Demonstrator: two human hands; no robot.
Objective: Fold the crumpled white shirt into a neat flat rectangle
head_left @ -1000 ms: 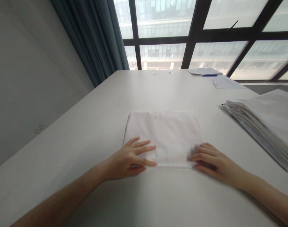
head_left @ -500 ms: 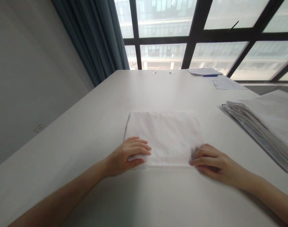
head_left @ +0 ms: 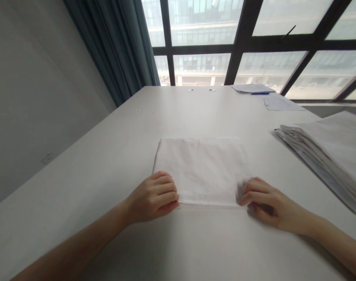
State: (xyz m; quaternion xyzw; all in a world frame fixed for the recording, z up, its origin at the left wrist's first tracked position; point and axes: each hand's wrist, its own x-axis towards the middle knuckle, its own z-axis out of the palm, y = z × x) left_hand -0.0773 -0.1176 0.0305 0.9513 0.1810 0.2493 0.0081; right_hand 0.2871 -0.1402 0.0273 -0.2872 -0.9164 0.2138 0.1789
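A white cloth (head_left: pixel 207 168), folded into a flat rectangle, lies in front of me with faint creases across its top. At its near left corner my left hand (head_left: pixel 154 196) is closed, fingers pinching the edge against the thumb. My right hand (head_left: pixel 267 203) rests at the near right corner. Its fingers are bent and touch the cloth's edge, while the thumb stands a little apart from them. Slight blur and a dark shadow by the right fingertips hide part of that corner.
A thick stack of folded white cloths (head_left: pixel 330 150) lies to the right. Papers (head_left: pixel 252 88) and a blue pen (head_left: pixel 260 93) are at the far right of the white table (head_left: pixel 107 156). Behind it are a dark blue curtain (head_left: pixel 119 47) and windows.
My left hand's fingers, stretched over the cloth before, have curled in and closed on its near left corner. The right thumb has come away from the fingers; the cloth lies nearly as it was.
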